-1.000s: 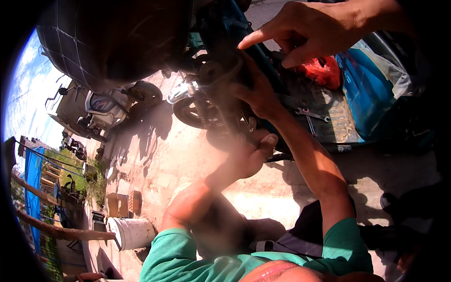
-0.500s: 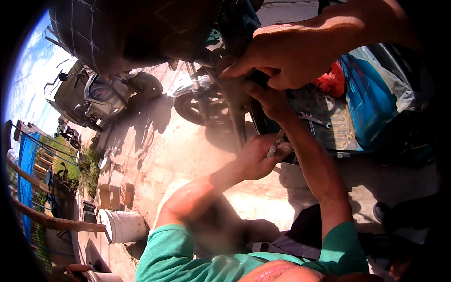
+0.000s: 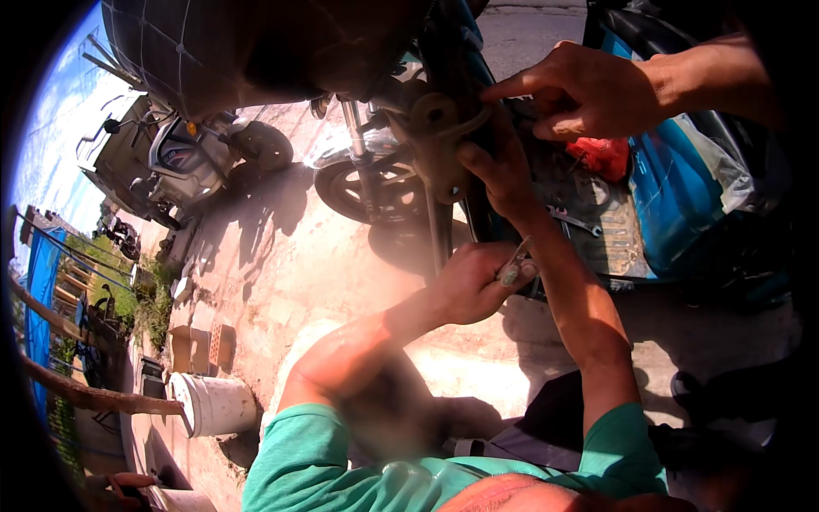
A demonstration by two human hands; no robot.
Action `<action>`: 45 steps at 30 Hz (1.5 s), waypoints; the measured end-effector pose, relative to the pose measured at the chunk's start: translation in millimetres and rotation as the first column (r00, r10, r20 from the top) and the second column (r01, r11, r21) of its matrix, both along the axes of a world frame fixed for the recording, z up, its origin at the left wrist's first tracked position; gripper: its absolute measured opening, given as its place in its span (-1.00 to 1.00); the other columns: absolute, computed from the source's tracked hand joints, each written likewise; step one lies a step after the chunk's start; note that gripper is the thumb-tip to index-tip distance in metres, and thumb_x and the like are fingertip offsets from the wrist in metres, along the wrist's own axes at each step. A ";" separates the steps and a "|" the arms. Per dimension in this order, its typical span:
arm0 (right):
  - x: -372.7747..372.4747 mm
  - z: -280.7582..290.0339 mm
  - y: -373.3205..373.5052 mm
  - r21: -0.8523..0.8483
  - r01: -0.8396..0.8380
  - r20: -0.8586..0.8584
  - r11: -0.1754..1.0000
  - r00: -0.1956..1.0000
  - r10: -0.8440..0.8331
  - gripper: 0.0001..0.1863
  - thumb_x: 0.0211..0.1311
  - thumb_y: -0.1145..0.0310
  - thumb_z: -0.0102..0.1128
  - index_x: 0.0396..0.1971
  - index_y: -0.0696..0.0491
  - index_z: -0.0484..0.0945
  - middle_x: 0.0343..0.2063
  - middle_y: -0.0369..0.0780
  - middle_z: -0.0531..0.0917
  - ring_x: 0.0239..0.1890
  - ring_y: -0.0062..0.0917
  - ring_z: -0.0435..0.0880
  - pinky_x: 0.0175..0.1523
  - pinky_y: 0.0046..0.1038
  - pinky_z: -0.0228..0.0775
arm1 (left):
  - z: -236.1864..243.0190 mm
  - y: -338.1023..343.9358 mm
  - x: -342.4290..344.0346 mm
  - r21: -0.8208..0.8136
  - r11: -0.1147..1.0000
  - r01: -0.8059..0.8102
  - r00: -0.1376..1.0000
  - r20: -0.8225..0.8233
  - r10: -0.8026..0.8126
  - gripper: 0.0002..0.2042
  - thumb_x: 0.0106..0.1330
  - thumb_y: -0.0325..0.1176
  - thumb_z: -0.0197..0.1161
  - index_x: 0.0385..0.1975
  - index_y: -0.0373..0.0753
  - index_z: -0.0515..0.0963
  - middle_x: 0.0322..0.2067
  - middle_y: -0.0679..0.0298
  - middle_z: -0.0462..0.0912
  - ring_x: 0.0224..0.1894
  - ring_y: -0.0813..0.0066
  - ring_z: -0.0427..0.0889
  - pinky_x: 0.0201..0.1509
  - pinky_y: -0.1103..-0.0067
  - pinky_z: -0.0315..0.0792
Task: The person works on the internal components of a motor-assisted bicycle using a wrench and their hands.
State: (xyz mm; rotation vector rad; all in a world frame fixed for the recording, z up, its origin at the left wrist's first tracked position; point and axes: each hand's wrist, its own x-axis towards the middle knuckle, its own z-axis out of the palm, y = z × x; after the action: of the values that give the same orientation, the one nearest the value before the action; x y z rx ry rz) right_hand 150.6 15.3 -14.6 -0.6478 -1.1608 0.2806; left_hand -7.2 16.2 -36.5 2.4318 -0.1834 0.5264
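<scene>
A flat, dusty metal bracket [image 3: 433, 152] with round holes is gripped at its right edge by my right hand [image 3: 505, 175], the thumb on its near side; most of the fingers are hidden behind. Lower and to the left, my left hand [image 3: 479, 282] is closed round a worn, greyish metal tool [image 3: 512, 271] that sticks out past the thumb; its exact kind is hard to make out. Another person's hand [image 3: 589, 92] reaches in from the right, its index finger extended to the bracket's upper right.
A blue vehicle body [image 3: 682, 192] with a footboard stands at right, wrenches [image 3: 580, 224] and a red bag [image 3: 601, 158] on it. Beyond the bracket is a front wheel [image 3: 337, 188]. A three-wheeler [image 3: 188, 162], a white bucket [image 3: 217, 405] and a brick [image 3: 222, 346] are at left.
The other person's hand has drawn back to the right, uncovering the bracket. The tool in my left hand has tilted slightly. My right hand stays in nearly the same place.
</scene>
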 end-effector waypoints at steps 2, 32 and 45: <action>-2.4 0.6 0.2 0.001 -0.004 -0.016 1.000 1.000 0.004 -0.21 0.20 0.32 0.37 0.39 0.13 0.22 0.23 -0.16 0.47 0.31 -0.47 0.39 0.45 -0.37 0.15 | -1.0 0.4 0.1 0.015 1.000 0.001 1.000 0.001 -0.001 -0.64 0.49 -0.10 0.12 -0.41 -0.30 0.55 -0.53 0.02 0.56 -0.43 -0.10 0.59 -0.35 0.18 0.43; 7.8 -19.2 6.5 -0.078 0.174 0.103 0.982 0.981 -0.166 -0.28 0.37 0.14 0.24 0.40 0.13 0.21 0.25 -0.18 0.39 0.29 -0.50 0.34 0.38 -0.43 0.19 | -13.3 11.1 3.5 -0.026 0.999 -0.043 0.999 -0.008 0.042 -0.60 0.52 -0.07 0.09 -0.40 -0.30 0.55 -0.55 0.03 0.57 -0.44 -0.07 0.58 -0.33 0.18 0.41; -7.1 1.4 0.8 -0.051 0.124 0.024 0.991 0.992 -0.123 -0.05 0.21 0.18 0.34 0.50 0.20 0.06 0.37 -0.02 0.35 0.43 -0.31 0.30 0.52 -0.33 0.05 | -7.1 8.5 -1.1 -0.035 0.999 -0.027 0.999 0.018 0.027 -0.61 0.53 -0.08 0.07 -0.39 -0.31 0.53 -0.52 -0.01 0.59 -0.41 -0.11 0.61 -0.31 0.16 0.42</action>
State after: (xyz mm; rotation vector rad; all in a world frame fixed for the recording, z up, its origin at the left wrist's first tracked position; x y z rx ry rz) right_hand 143.5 16.2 -13.2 -0.7665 -1.1309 0.2000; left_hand -8.4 24.7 -43.6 2.3993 -0.1483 0.5596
